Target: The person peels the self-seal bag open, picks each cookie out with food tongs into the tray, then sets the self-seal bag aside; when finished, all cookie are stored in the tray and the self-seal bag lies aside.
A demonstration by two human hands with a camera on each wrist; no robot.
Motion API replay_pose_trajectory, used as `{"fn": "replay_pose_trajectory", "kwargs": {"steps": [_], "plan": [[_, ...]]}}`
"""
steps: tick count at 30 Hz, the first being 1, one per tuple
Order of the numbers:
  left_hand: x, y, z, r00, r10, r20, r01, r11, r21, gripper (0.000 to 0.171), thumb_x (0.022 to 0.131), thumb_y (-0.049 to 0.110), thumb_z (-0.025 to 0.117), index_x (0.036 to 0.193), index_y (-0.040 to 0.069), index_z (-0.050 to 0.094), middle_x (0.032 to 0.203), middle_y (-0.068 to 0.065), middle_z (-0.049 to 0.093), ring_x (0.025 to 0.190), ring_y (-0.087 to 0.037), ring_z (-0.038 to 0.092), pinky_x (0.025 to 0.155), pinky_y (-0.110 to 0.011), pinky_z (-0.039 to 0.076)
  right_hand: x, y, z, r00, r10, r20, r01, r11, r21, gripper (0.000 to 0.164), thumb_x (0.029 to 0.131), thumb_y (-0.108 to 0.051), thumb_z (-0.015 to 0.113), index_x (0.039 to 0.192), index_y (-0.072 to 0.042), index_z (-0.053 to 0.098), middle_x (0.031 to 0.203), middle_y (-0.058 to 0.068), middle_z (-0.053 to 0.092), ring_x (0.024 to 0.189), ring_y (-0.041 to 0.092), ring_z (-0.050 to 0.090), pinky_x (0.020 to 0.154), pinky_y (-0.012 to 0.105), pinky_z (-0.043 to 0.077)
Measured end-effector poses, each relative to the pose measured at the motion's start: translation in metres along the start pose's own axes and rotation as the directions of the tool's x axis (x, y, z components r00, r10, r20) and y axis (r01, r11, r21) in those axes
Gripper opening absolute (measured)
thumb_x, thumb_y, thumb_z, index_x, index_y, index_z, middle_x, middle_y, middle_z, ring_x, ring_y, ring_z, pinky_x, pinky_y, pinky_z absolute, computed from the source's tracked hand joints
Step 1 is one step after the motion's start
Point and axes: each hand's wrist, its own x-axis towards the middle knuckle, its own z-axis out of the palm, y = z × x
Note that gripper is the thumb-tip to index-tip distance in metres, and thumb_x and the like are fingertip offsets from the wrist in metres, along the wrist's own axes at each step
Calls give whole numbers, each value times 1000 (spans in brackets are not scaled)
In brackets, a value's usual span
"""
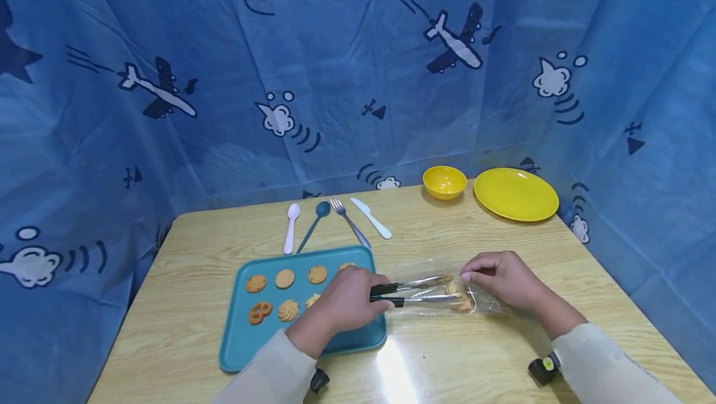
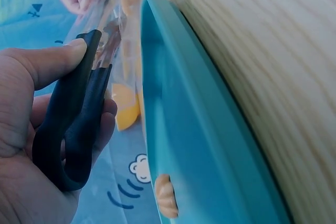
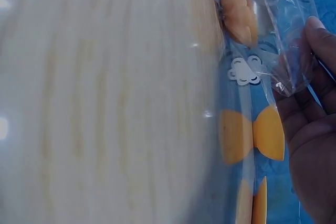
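Observation:
My left hand [image 1: 349, 298] grips the black handles of a pair of tongs [image 2: 65, 119], thumb on one arm and fingers round the other. The metal arms of the tongs reach rightward inside a clear plastic bag [image 1: 416, 266]. At their tips, within the bag, is a light brown cookie [image 1: 463, 299]; the right wrist view also shows a cookie [image 3: 239, 14] behind the film. My right hand [image 1: 500, 276] pinches the bag near its right end between thumb and fingers. Left of the bag lies a teal tray [image 1: 234, 335], partly covered by my left forearm.
Several cookies and a pretzel [image 1: 260, 312] sit in rows on the tray. Behind it lie a lilac spoon [image 1: 291, 227], a dark teal spoon [image 1: 322, 209], a fork [image 1: 349, 220] and a white knife [image 1: 371, 217]. A yellow bowl [image 1: 444, 183] and yellow plate [image 1: 516, 194] stand back right.

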Motion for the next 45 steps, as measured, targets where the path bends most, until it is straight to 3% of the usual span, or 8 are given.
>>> {"fn": "replay_pose_trajectory", "kwargs": {"steps": [5, 9, 23, 33, 45], "plan": [[6, 6, 3, 1000, 14, 2, -14, 1000, -2, 35, 94, 38, 74, 123, 19, 75, 108, 6, 77, 95, -10, 68, 79, -28, 53, -1, 1, 1, 1000, 7, 4, -7, 1000, 4, 12, 91, -34, 77, 96, -24, 81, 97, -8, 76, 88, 12, 68, 78, 23, 57], [7, 7, 5, 1000, 14, 1, -14, 1000, 3, 36, 95, 38, 73, 124, 18, 75, 113, 4, 77, 104, -13, 70, 84, -29, 55, -1, 2, 1, 1000, 6, 6, -6, 1000, 9, 12, 91, -34, 77, 96, -24, 81, 96, -7, 76, 86, 12, 68, 76, 23, 57], [8, 8, 6, 999, 24, -23, -24, 1000, -3, 30, 93, 36, 75, 118, 20, 77, 99, 7, 77, 77, -3, 61, 68, -22, 48, 0, 1, 0, 1000, -7, 7, 7, 1000, 28, 10, 93, -28, 76, 99, -22, 81, 97, -7, 76, 87, 11, 68, 77, 23, 57], [8, 8, 7, 999, 27, -35, -26, 999, 19, 31, 94, 36, 74, 120, 19, 76, 105, 6, 77, 88, -7, 66, 75, -25, 52, 0, 2, 0, 1000, 3, 14, -3, 999, 33, 12, 92, -32, 77, 98, -22, 81, 96, -6, 77, 85, 11, 67, 74, 24, 56], [8, 11, 5, 998, 54, -30, -53, 998, 26, 23, 95, 33, 74, 113, 20, 78, 94, 8, 76, 76, -3, 60, 68, -22, 48, 0, 3, 0, 1000, -2, 15, 1, 1000, 22, 9, 92, -33, 77, 97, -26, 80, 97, -7, 76, 87, 11, 68, 76, 24, 57]]}}
